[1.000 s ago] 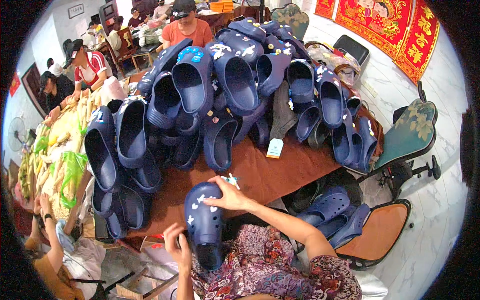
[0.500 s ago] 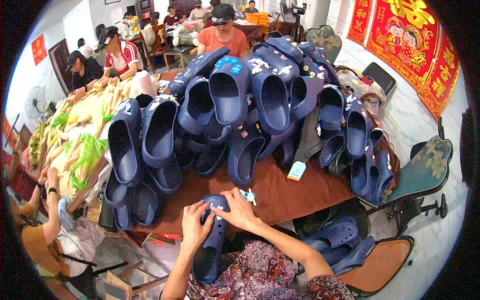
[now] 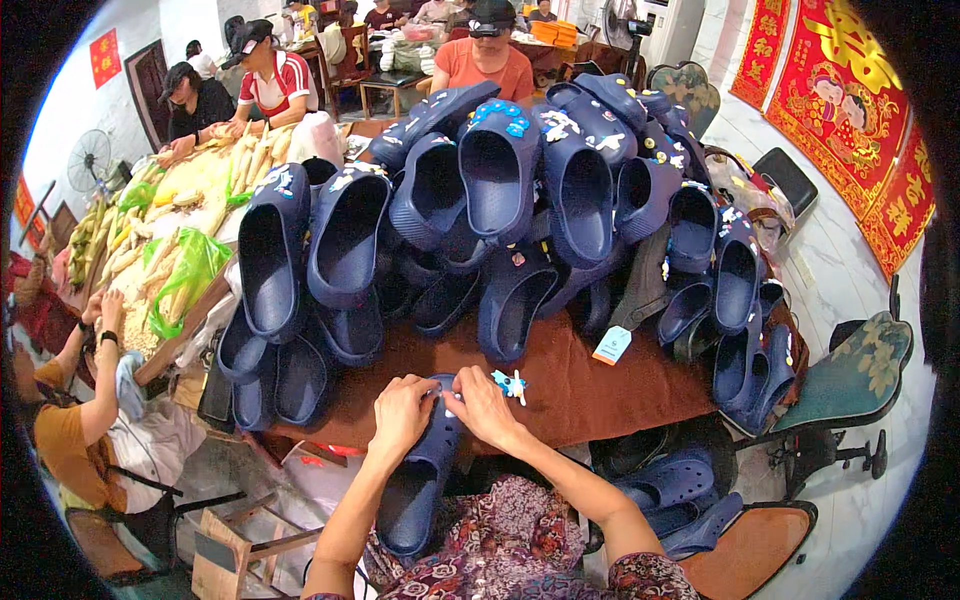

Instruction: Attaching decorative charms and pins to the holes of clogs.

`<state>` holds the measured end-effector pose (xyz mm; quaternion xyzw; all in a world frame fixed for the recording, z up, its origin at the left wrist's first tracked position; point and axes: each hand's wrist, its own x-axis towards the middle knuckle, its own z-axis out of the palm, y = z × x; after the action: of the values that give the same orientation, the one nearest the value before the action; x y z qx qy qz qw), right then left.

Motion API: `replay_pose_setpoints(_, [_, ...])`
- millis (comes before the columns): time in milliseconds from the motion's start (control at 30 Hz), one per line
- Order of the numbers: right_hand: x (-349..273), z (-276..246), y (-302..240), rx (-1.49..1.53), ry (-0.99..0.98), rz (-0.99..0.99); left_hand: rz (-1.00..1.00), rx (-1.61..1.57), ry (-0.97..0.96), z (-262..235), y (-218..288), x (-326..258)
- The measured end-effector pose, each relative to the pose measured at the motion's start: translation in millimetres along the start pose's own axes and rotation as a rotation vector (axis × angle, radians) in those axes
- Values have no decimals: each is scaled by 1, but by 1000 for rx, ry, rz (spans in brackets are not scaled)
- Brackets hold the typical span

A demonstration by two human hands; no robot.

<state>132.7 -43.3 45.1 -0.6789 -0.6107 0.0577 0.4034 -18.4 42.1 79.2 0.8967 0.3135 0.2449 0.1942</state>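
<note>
A navy blue clog (image 3: 412,495) with round holes in its upper lies against my lap, toe pointing away from me at the table's near edge. My left hand (image 3: 402,415) is closed on the left side of its toe. From the right, my right hand (image 3: 484,408) pinches at the top of the same toe. A bit of something white shows between the fingertips, too small to name. Just beyond my right hand lies a blue and white charm (image 3: 510,385) on the brown tabletop (image 3: 640,385).
A tall heap of navy clogs (image 3: 497,180), many with charms, fills the table ahead. A pale tag (image 3: 612,345) hangs from a dark strip. More clogs (image 3: 675,475) rest low on my right beside a chair (image 3: 850,380). Other people sit around a corn-covered table (image 3: 165,260) at left.
The view has shifted, moving the scene rightward. My hands have drawn closer together over the clog's toe, and my left fingers now cover more of it.
</note>
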Motion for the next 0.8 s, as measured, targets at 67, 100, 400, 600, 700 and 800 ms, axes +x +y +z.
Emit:
replay_pose_setpoints(67, [1, 0, 0, 5, -20, 3, 15, 5, 13, 0, -1, 0])
replay_pose_setpoints(100, [2, 0, 0, 3, -18, 21, 8, 10, 17, 1, 1, 0])
replay_pose_setpoints(400, [12, -10, 2, 171, -23, 85, -12, 17, -24, 3, -2, 13])
replay_pose_setpoints(600, [16, -10, 8, 122, 91, -60, -22, 38, 22, 12, -2, 23])
replay_pose_setpoints(700, [14, -7, 11, 131, 93, -72, 41, 10, 7, 12, -4, 22])
replay_pose_setpoints(800, [16, -5, 15, 176, 25, 10, 66, -17, 25, 11, -11, 21])
